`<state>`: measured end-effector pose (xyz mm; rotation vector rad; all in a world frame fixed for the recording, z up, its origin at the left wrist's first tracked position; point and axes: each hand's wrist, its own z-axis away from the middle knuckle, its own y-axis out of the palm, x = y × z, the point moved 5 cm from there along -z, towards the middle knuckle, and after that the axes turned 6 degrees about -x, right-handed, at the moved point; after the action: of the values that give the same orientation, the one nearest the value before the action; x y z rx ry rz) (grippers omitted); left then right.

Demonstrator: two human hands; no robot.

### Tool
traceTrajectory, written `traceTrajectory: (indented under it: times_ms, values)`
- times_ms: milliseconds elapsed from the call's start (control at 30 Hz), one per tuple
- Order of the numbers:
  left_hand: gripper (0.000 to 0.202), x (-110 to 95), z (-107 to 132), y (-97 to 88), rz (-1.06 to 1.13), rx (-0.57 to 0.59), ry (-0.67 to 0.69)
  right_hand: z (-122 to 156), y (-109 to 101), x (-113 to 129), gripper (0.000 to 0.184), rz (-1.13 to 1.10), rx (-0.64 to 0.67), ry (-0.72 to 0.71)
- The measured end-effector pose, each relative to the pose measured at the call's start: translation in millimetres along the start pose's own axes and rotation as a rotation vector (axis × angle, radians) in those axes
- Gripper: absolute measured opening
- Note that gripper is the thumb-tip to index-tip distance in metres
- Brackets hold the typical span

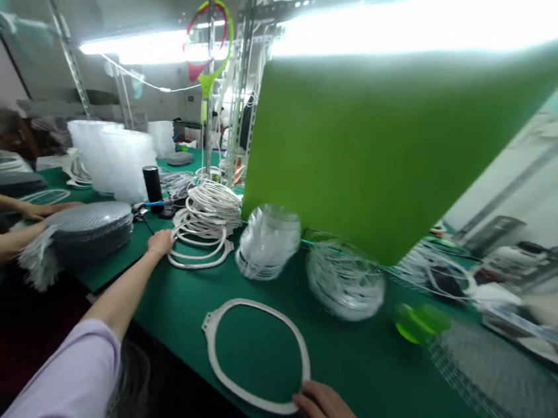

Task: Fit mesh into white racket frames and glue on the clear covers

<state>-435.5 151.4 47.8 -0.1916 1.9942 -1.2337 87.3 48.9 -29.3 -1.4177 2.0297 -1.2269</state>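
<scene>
White plastic ring (pixel 254 303) front and centre, lying flat near the front edge of the green-topped table (pixel 173 337), a small tab jutting from its left side! Right hand (pixel 331 417) is right there at the ring's lower-right rim, fingers loosely curved and touching it, though whether they actually have hold is impossible to call from here. Left hand (pixel 160 243), lilac sleeve up the arm, sits low on the table, slightly cupped, gripping nothing, fingertips right up against a loose pile of white rings (pixel 204 228). Just past the front ring, two clear plastic-wrapped bundles of white rings (pixel 268 241) (pixel 344 279) sit side by side, with a lime-green plastic piece (pixel 419 322) to their right. A big blurred green board (pixel 365 151) looms over the right side. Over on the left, a co-worker's hands (pixel 42 209) are on a stack of grey discs (pixel 84 232), and a black cylinder (pixel 152 186) stands beyond!
</scene>
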Motion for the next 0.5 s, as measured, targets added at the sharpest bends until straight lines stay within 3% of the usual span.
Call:
traceTrajectory:
  times_ms: [100,167,200,267,333,433,500]
  values:
    - [0.036,-10.4,0.2,-13.6,0.066,0.003,-0.044,47.7,-38.4,-25.7,0.038,0.186,-0.101,0.130]
    - [0.035,-23.0,4.8,-29.8,0.137,-0.005,-0.061,57.9,-46.6,-18.4,0.036,0.222,-0.135,0.264]
    - [0.033,-29.7,8.8,-40.2,0.181,-0.003,-0.064,56.0,-43.6,-8.3,0.037,0.201,-0.134,0.309]
    - [0.054,-41.8,20.8,-63.4,0.297,0.036,-0.040,40.8,-26.3,17.6,0.046,0.120,-0.100,0.332]
    - [0.055,-44.4,39.1,-88.9,0.405,0.030,-0.039,20.6,-6.0,34.7,0.055,0.105,-0.089,0.401]
    - [0.043,-23.3,83.7,-116.3,0.519,-0.155,-0.115,0.6,12.9,40.6,0.044,0.111,-0.094,0.485]
    - [0.048,-0.1,128.3,-113.3,0.734,-0.298,-0.189,1.1,13.3,40.2,0.025,0.042,-0.079,0.452]
